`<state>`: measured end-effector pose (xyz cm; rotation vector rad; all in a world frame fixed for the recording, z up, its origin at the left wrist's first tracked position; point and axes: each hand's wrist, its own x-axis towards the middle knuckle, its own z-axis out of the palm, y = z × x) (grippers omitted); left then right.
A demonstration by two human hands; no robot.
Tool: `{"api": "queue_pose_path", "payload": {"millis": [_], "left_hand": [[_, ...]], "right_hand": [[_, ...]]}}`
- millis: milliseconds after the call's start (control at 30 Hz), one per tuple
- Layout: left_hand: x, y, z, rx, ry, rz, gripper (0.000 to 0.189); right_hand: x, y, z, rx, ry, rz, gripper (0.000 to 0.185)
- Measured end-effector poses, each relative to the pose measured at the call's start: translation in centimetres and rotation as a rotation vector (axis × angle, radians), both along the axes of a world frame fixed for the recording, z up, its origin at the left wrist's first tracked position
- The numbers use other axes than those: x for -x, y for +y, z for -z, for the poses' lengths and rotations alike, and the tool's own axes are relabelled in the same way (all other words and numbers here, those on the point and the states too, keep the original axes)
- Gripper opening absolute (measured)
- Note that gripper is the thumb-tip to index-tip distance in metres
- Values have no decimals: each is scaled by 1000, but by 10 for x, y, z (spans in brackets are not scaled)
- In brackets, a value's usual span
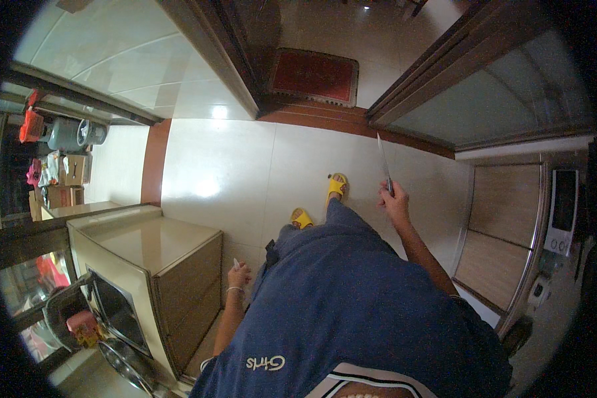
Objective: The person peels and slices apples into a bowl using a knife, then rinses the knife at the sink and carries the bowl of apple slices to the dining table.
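My right hand (394, 200) is closed round the dark handle of a kitchen knife (382, 156), whose long narrow blade points away from me over the floor. At the lower left, beside the counter's end, my left hand (239, 276) holds a small whitish object (236, 263) that is too small to name. A thin bracelet is on the left wrist. Between the hands are my dark blue shirt and yellow slippers (337, 184), one foot ahead of the other on the pale tiled floor.
Ahead lies a red doormat (314, 77) past a doorway between dark-framed glass panels. To the left stand a counter (124, 239) with a sink, a gas cylinder (64, 134) and cardboard boxes (73, 169). On the right are a wooden-faced cabinet (502, 199) and a countertop appliance (563, 204).
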<state>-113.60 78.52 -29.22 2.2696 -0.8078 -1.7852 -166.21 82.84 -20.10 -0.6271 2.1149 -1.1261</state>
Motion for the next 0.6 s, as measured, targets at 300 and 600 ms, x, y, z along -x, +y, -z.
{"api": "queue_pose_path", "payload": {"millis": [300, 600], "left_hand": [[10, 19, -24, 128, 54, -13, 34], [-20, 60, -30, 145, -181, 67, 31]], "right_hand": [[13, 10, 44, -76, 1, 16, 16], [7, 49, 89, -221, 28, 9, 14]]}}
